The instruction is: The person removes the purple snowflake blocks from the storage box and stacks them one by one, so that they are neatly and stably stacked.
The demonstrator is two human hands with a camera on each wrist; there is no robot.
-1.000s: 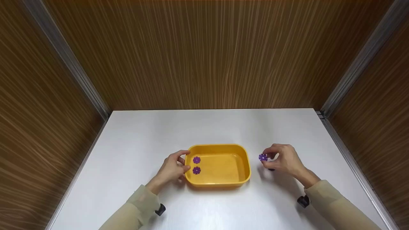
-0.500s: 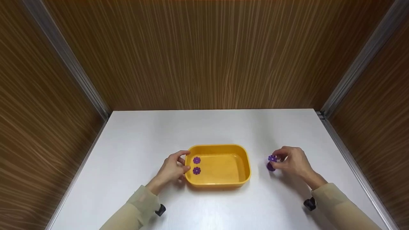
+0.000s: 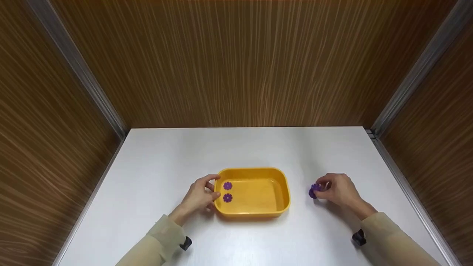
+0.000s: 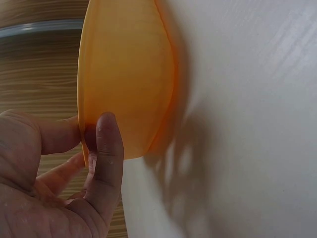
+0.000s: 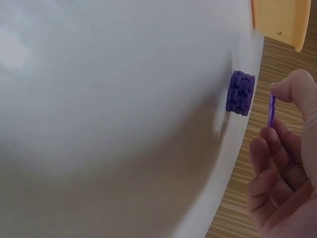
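Note:
A yellow plastic tray (image 3: 255,195) sits on the white table, and my left hand (image 3: 197,196) grips its left rim between thumb and fingers. Two purple snowflake-shaped discs lie flat inside, an upper disc (image 3: 227,186) and a lower disc (image 3: 227,198), near that rim. To the tray's right, my right hand (image 3: 342,190) pinches one thin purple disc (image 5: 271,110) by its edges. In the right wrist view, a short stack of purple discs (image 5: 241,93) stands on the table, a small gap from the held disc. The head view partly hides this stack behind the fingers.
The white table (image 3: 251,147) runs back to a wood-grain wall (image 3: 236,66). Wood-grain panels with metal edge strips stand on both sides. Black straps (image 3: 359,237) show at the wrists.
My right hand, still pinching the disc, has moved right and then slightly toward me, ending over the stack. My left hand and the tray have stayed in place.

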